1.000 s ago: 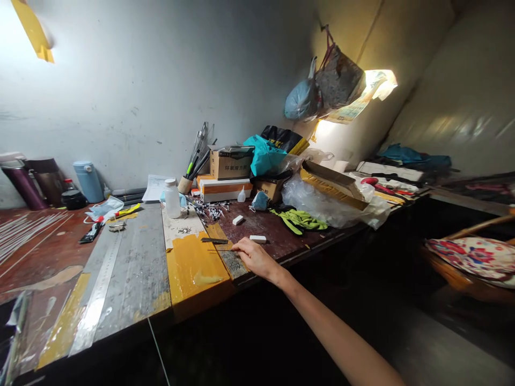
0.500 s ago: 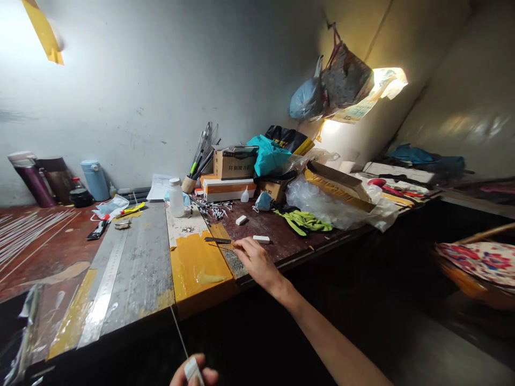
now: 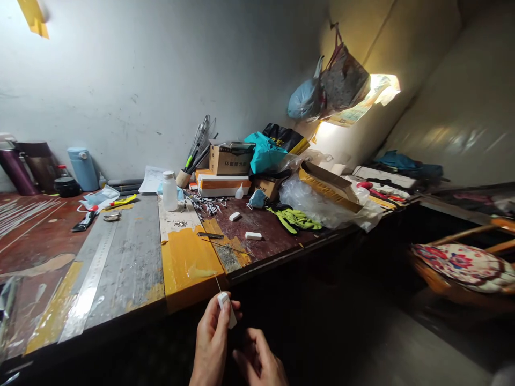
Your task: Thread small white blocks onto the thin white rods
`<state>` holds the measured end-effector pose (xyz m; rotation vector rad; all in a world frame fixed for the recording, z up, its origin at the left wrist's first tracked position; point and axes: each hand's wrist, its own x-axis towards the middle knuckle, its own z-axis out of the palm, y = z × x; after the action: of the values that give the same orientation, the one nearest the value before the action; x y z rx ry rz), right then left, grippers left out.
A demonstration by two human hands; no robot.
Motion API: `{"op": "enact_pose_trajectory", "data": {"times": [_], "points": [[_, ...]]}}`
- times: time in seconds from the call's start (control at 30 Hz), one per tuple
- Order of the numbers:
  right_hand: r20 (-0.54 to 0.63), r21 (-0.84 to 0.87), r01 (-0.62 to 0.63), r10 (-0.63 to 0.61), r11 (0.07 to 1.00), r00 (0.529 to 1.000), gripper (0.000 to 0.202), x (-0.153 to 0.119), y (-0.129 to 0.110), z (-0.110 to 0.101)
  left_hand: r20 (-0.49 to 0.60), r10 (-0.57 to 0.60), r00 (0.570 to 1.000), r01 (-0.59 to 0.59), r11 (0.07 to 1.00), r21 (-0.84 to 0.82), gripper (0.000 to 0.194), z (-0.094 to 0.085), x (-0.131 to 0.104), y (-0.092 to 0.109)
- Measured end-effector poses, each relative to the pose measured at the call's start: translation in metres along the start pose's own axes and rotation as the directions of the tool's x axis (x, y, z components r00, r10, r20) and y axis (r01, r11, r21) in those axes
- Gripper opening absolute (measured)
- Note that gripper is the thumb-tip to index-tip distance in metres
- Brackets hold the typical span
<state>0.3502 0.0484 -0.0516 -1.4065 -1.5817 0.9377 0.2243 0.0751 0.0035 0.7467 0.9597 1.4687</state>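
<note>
My left hand (image 3: 213, 335) pinches a small white block (image 3: 227, 311) in front of the bench edge. A thin rod (image 3: 218, 283) sticks up out of the block's top end. Just right of it and lower, my right hand (image 3: 261, 359) is loosely curled, with thumb and forefinger apart and nothing visible between them. On the bench lie a thin dark rod (image 3: 227, 246) and a short dark flat strip (image 3: 210, 235). Two more white blocks, a nearer one (image 3: 253, 236) and a farther one (image 3: 234, 216), rest on the dark red surface.
Yellow tape (image 3: 189, 262) covers the bench's front part. A metal ruler (image 3: 94, 273) lies on the grey board. A translucent bottle (image 3: 169, 192), cardboard box (image 3: 231, 158), green-black gloves (image 3: 295, 220) and bottles stand or lie behind. A cushioned chair (image 3: 462, 262) is at right.
My right hand has left the thin dark rod on the bench and come down beside my left. My left hand has risen rightward with the white block. The view has shifted slightly.
</note>
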Motion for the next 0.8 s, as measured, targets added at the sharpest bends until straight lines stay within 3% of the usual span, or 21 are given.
{"op": "enact_pose_trajectory", "data": {"times": [0.1, 0.17, 0.43, 0.63, 0.8], "points": [[-0.082, -0.033, 0.136, -0.139, 0.99, 0.987, 0.035, 0.001, 0.005, 0.001, 0.004, 0.02, 1.0, -0.02, 1.0, -0.001, 0.042, 0.005, 0.001, -0.002], [-0.084, -0.014, 0.164, -0.164, 0.986, 0.983, 0.04, 0.002, 0.001, 0.0, 0.022, 0.029, 0.999, -0.03, 0.999, 0.013, 0.044, 0.006, 0.001, -0.005], [0.134, 0.087, 0.029, -0.041, 0.996, 0.99, 0.042, 0.011, -0.035, -0.015, 0.029, -0.023, 0.999, 0.019, 0.99, 0.138, 0.041, 0.005, 0.004, -0.015], [0.136, 0.068, -0.023, 0.014, 0.997, 0.991, 0.033, 0.014, -0.039, -0.011, -0.017, -0.026, 1.0, 0.028, 0.995, 0.093, 0.042, 0.004, 0.017, -0.001], [0.177, 0.031, 0.001, -0.006, 1.0, 0.984, 0.037, 0.018, -0.049, -0.015, -0.036, -0.054, 0.998, 0.057, 0.994, 0.096, 0.042, 0.002, 0.024, -0.002]]}}
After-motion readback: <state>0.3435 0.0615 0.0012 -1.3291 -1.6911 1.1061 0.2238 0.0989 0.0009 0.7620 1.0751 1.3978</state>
